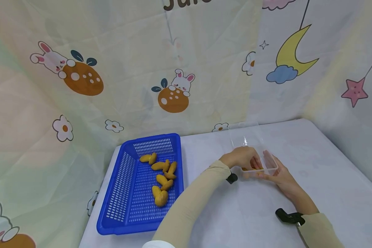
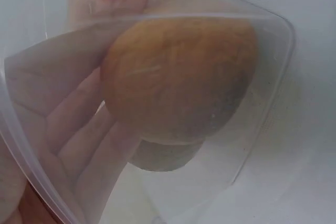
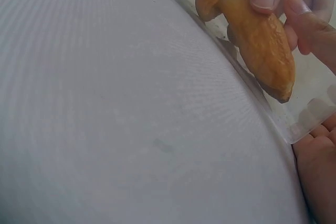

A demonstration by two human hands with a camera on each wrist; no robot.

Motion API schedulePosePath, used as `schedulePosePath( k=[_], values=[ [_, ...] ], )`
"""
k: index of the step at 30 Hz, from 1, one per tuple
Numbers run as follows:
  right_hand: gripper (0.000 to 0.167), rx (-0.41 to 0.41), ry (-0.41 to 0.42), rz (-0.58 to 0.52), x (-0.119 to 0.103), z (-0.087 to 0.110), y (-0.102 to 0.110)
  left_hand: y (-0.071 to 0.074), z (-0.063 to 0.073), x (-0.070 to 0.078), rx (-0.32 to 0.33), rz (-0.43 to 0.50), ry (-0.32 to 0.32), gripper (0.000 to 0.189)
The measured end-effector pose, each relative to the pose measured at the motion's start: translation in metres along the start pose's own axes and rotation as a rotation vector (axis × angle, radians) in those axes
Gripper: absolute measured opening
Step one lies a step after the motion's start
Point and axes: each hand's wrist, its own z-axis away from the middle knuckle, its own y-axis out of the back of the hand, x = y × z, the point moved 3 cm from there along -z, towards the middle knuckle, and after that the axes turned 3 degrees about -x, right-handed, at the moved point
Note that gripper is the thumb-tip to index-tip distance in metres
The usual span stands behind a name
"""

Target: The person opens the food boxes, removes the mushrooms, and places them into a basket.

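A clear plastic container [image 1: 272,168] stands on the white table with its see-through lid [image 1: 245,136] raised at the back. Reaching in from the left, my left hand [image 1: 243,157] has its fingers down inside. There they pinch a brown, mushroom-shaped piece [image 3: 260,45] with a long stem. My right hand [image 1: 285,177] grips the container's right side, thumb at the front and fingers behind. Through the clear wall in the left wrist view, a rounded brown cap [image 2: 181,77] shows large. Part of the container's contents is hidden by my left hand.
A blue slotted basket [image 1: 111,199] sits to the left on the table, holding several brown mushroom-shaped pieces [image 1: 161,198] along its right side. Patterned cloth [image 1: 127,100] hangs behind the table and at both sides. My left forearm passes the basket's front right corner.
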Motion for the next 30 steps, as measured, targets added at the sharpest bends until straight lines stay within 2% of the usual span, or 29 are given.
schedulePosePath(
  k=[8, 19, 30],
  values=[
    [0.098, -0.005, -0.009, -0.013, -0.001, 0.0, -0.001, 0.002, 0.002, -0.002, 0.019, 0.019, -0.008, 0.017],
    [0.099, 0.024, -0.067, 0.02, -0.003, 0.001, -0.001, 0.013, 0.005, -0.007, 0.091, 0.237, -0.118, 0.019],
    [0.098, 0.051, -0.107, 0.05, -0.006, 0.001, 0.0, 0.023, 0.006, -0.015, 0.179, 0.393, -0.145, 0.023]
  ],
)
